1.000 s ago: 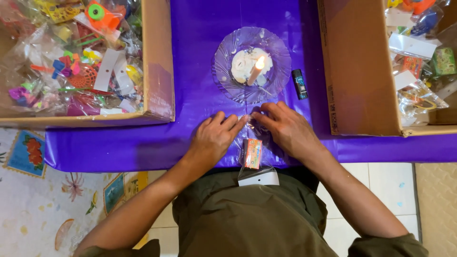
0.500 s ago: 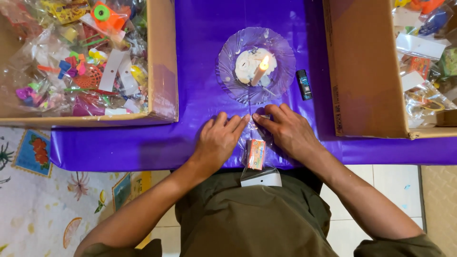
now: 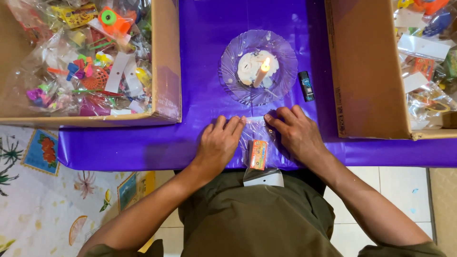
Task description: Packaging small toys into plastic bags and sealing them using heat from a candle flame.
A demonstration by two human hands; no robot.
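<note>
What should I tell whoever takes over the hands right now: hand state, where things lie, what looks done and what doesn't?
Left hand: flat on the clear plastic bag, fingertips at its top edge.
Right hand: the same on the other side.
The bag lies on the purple table cover, an orange packet inside, a white card at its near end.
Lit candle stands on the glass plate just beyond; black lighter beside it.
Bag's top edge has not reached the flame.

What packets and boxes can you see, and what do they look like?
Clear bag: flat on the purple cloth under both hands, white card at its near end.
Small orange packet: inside that bag, rectangular.
Left cardboard box: brown, full of colourful bagged toys.
Right cardboard box: brown, holding bagged toys with white cards.
</note>
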